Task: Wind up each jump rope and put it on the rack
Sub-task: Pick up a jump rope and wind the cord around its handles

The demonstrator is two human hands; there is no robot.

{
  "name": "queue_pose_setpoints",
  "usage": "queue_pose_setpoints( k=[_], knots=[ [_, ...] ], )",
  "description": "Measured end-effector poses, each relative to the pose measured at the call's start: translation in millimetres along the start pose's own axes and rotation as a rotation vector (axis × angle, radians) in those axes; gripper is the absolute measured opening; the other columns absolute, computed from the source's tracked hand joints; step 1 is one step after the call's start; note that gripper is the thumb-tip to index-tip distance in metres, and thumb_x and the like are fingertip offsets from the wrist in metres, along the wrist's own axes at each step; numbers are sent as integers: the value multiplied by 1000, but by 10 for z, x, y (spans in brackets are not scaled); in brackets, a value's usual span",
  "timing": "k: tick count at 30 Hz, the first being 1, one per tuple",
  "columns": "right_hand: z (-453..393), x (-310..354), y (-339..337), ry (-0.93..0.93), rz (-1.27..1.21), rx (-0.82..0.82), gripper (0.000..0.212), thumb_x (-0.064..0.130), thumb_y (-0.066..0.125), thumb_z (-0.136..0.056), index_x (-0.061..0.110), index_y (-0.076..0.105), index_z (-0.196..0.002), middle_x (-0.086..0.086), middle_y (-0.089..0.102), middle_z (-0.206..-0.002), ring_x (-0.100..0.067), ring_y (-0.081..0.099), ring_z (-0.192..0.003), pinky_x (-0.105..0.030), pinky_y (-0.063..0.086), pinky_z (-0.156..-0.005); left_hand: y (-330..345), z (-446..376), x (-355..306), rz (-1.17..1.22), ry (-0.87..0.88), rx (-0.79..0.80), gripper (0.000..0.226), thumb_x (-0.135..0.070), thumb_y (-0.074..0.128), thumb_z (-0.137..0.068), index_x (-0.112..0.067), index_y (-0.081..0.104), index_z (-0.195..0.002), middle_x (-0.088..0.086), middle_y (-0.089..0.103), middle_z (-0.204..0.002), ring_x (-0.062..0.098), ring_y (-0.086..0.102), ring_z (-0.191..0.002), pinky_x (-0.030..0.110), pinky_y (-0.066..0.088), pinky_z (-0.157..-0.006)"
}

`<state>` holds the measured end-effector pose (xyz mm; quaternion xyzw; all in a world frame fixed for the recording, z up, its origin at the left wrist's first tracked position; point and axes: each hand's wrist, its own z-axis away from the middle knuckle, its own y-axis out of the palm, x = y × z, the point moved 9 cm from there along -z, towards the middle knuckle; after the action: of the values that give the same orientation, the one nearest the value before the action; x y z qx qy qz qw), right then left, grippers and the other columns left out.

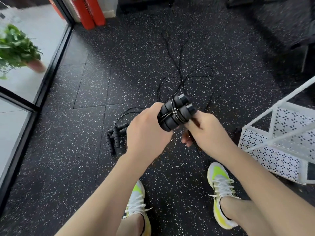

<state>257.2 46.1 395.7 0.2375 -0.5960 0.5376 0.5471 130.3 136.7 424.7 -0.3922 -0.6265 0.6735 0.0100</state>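
The left hand (148, 132) is closed around a pair of black foam jump-rope handles (174, 113) held side by side, with a few turns of thin glossy black cord (175, 111) already crossing them just beyond its fingertips. The right hand (202, 132) is closed on the cord below the handles, pinching it between thumb and fingers. The unwound cord (179, 70) trails from the fingers out over the speckled black rubber floor (85, 150) in loose, overlapping loops. Those loops could catch on each other and knot as the cord is drawn in. The slick turns might slide off the foam if the right hand's tension slackens. A second black ribbed-handle rope (115, 137) lies just left of the left hand's knuckles, near enough to be dragged along. The white perforated metal rack (276, 150) stands to the right of the right hand.
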Motion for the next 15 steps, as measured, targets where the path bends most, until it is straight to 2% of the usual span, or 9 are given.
queue_pose_setpoints(
  k=[3, 5, 9, 12, 15],
  knots=[
    [22, 20, 176, -12, 32, 66, 27, 25, 44, -108, 29, 63, -90, 1, 75, -81, -23, 63, -49, -31, 49, -47, -38, -57, 88, -35, -73, -36, 20, -29, 67, -82, -31, 56, -98, -8, 63, -82, 23, 54, -74, 35, 43, -64],
    [64, 30, 295, -21, 95, 115, 26, 26, 42, -109, 27, 63, -94, 10, 73, -77, -11, 58, -44, -21, 44, -47, -78, -93, 159, -77, -107, -65, 19, -30, 66, -84, -29, 56, -101, -7, 63, -85, 24, 52, -74, 34, 40, -65],
    [140, 76, 423, -40, 242, 150, 24, 29, 42, -108, 21, 59, -93, 8, 72, -77, -3, 53, -45, -18, 37, -50, -99, -129, 290, -145, -135, -94, 19, -27, 64, -85, -28, 56, -102, -5, 61, -88, 26, 53, -76, 34, 39, -65],
    [192, 157, 454, -81, 414, 169, 20, 32, 44, -106, 20, 56, -95, 5, 69, -76, -7, 52, -44, -27, 41, -48, -70, -142, 347, -218, -120, -100, 21, -23, 64, -82, -27, 55, -101, -4, 61, -89, 29, 57, -79, 34, 38, -64],
    [238, 264, 419, -158, 509, 142, 16, 29, 47, -103, 16, 58, -100, 2, 63, -70, -12, 55, -53, -39, 50, -55, -30, -138, 353, -282, -63, -86, 24, -20, 66, -80, -25, 55, -101, -2, 61, -88, 31, 57, -79, 35, 38, -64]
  ],
)
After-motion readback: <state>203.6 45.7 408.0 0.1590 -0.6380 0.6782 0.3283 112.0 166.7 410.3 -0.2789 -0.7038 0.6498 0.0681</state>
